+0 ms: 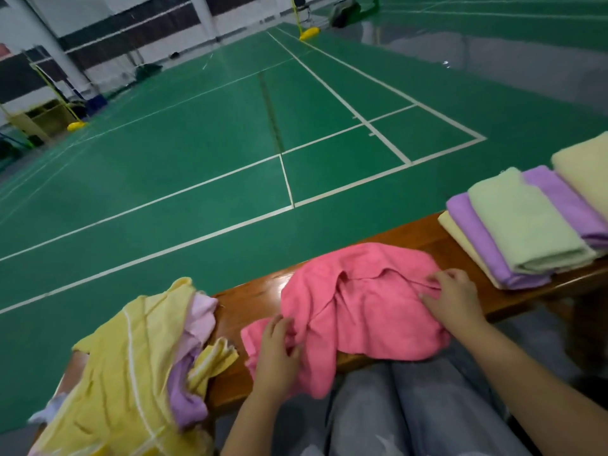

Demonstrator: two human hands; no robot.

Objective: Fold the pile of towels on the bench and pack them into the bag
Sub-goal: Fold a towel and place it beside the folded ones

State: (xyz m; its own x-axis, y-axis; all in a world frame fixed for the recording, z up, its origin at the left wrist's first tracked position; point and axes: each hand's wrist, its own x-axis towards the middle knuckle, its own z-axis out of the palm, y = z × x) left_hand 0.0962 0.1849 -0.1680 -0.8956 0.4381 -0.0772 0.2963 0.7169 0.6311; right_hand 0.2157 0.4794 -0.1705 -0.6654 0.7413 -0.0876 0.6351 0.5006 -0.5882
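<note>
A crumpled pink towel point(358, 311) lies on the wooden bench point(256, 301) in front of me. My left hand point(278, 353) pinches its near left corner. My right hand point(452, 299) grips a fold at its right side. To the left sits a loose pile of unfolded towels point(131, 373), yellow on top with lilac and pink ones under it. At the right end of the bench rests a stack of folded towels point(523, 225): pale green over purple over cream, with another cream one behind. No bag is in view.
My knees in grey trousers point(411, 406) press against the bench's near edge. Beyond the bench spreads a green badminton court floor point(197, 143) with white lines. Yellow net posts point(307, 32) stand far off.
</note>
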